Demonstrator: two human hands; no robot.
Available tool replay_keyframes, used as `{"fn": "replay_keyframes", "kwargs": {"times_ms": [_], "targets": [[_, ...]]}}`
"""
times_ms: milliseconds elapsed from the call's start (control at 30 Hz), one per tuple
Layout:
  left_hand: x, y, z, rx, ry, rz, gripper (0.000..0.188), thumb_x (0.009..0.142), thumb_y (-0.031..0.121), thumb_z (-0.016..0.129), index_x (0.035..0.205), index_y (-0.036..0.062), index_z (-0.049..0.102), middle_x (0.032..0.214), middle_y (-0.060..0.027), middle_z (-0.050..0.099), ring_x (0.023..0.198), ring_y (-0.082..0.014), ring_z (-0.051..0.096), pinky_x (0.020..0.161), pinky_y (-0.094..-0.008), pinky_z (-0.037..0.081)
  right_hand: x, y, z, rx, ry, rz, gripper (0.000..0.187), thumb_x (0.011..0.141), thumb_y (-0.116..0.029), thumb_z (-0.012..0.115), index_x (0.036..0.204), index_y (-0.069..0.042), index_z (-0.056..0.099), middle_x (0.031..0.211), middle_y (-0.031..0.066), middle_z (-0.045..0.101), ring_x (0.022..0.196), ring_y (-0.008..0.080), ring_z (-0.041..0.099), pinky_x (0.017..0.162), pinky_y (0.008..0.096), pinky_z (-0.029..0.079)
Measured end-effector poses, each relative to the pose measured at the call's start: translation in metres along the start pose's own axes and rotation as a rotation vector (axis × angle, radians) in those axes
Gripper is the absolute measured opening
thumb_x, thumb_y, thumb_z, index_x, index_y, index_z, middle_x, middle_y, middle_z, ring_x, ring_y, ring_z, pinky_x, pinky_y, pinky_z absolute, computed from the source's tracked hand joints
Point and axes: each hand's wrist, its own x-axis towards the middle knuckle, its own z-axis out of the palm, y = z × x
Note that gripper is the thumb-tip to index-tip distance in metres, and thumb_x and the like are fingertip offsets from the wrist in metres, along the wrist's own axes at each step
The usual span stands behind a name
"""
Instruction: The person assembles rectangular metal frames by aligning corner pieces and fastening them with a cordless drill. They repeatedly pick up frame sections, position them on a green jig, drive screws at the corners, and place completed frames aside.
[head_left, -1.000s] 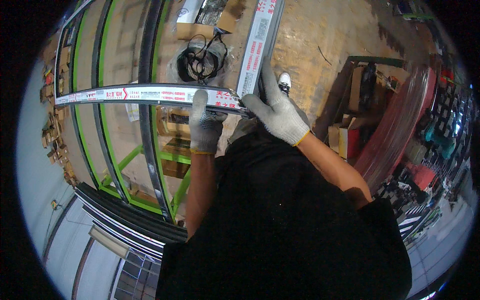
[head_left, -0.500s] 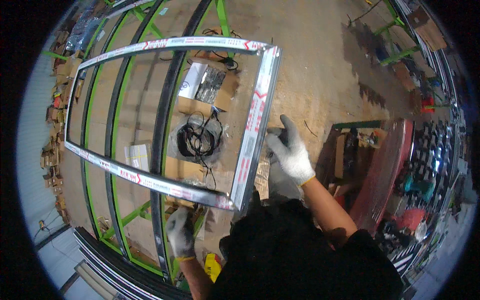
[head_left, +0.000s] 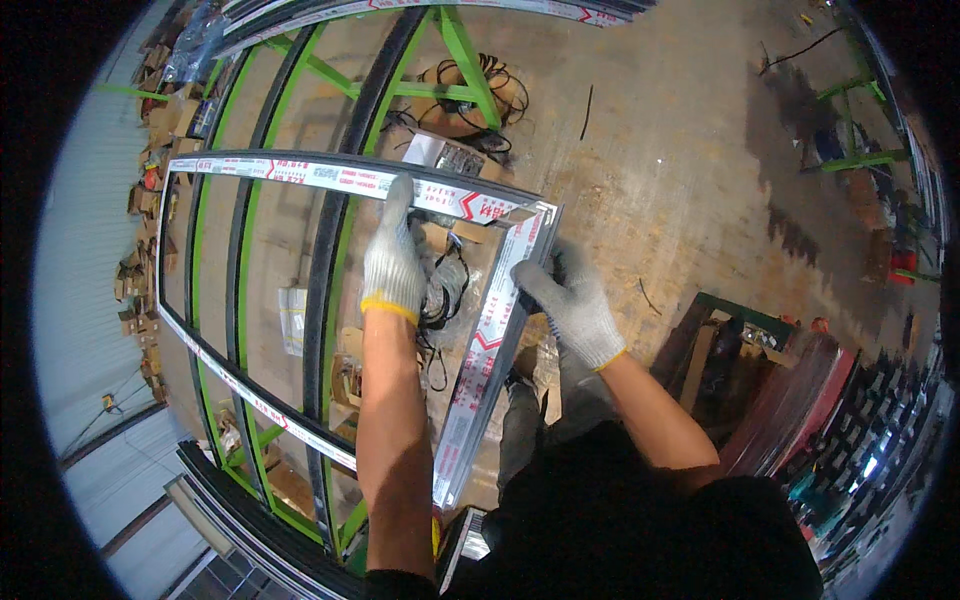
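The person holds a large rectangular aluminium window frame (head_left: 300,175), its bars wrapped in white protective film with red markings, out in front of the body above a green metal stand (head_left: 465,60). The frame hangs tilted, its far bar running from the upper left toward a corner at the right, its right bar slanting down toward the person's waist.

The left hand (head_left: 393,262), in a grey knit glove with a yellow cuff, reaches up across the opening and grips the far bar; its fingers (head_left: 398,195) are pressed together and curl over the bar's top edge. The right hand (head_left: 570,305), gloved the same way, clasps the right bar just below the corner, its fingers (head_left: 532,283) wrapped around the profile's outer edge, thumb side toward the film.

Seen through the frame's opening, a coil of black cable (head_left: 445,295) lies on the concrete floor (head_left: 670,170), with flattened cardboard nearby. A 2nd coil of dark hose (head_left: 470,85) sits on cardboard farther off, behind the green stand. Dark frame profiles (head_left: 330,260) rest across the stand beneath the held frame. Stacked boxes line the left wall (head_left: 90,260), and reddish sheets (head_left: 790,410) lean at the lower right.
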Motion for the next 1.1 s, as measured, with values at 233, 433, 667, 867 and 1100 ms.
{"fn": "replay_keyframes", "kwargs": {"times_ms": [233,433,667,867,1100], "targets": [[0.035,-0.008,0.023,0.007,0.097,0.005,0.041,0.089,0.043,0.081,0.107,0.0065,0.075,0.082,-0.0007,0.066,0.061,-0.0098,0.052,0.056,-0.027,0.039,0.017,0.004,0.0,-0.008,-0.107,-0.034,0.044,0.102,-0.027,0.069,0.129,0.004,0.054,0.114,0.0141,0.069,0.104,0.0207,0.066,0.091,0.0361,0.054],[0.02,-0.001,0.028,-0.039,0.095,-0.016,0.039,0.09,0.038,0.08,0.107,0.0038,0.074,0.089,-0.0043,0.071,0.071,-0.0142,0.061,0.061,-0.0305,0.046,0.025,0.001,0.005,-0.118,-0.126,-0.043,0.042,0.104,-0.022,0.066,0.135,0.004,0.053,0.12,0.0099,0.067,0.108,0.0155,0.062,0.096,0.0333,0.051],[0.002,0.013,-0.004,0.407,0.062,0.062,0.055,0.094,0.057,0.072,0.1,0.0024,0.077,0.081,-0.0034,0.066,0.071,-0.0151,0.058,0.066,-0.0307,0.045,0.025,-0.002,-0.001,0.027,-0.201,0.062,0.044,0.104,-0.023,0.067,0.137,0.002,0.053,0.121,0.0086,0.067,0.108,0.015,0.062,0.096,0.0326,0.051],[-0.141,0.011,-0.2,0.943,0.678,0.218,0.067,0.1,0.054,0.063,0.121,-0.0088,0.072,0.103,-0.017,0.076,0.091,-0.0239,0.067,0.084,-0.0375,0.052,0.031,-0.012,-0.001,-0.006,-0.125,-0.052,0.049,0.1,-0.036,0.07,0.128,0.003,0.06,0.114,0.0165,0.073,0.102,0.0223,0.068,0.092,0.0377,0.054],[-0.231,-0.127,-0.295,-0.101,0.482,-0.141,0.048,0.1,0.053,0.067,0.12,0.0097,0.069,0.091,0.0001,0.067,0.08,-0.0174,0.062,0.077,-0.0368,0.052,0.036,0.015,0.022,0.051,0.122,-0.213,0.058,0.101,-0.036,0.067,0.137,0.009,0.055,0.117,0.0196,0.073,0.104,0.0241,0.069,0.094,0.0379,0.053]]}}
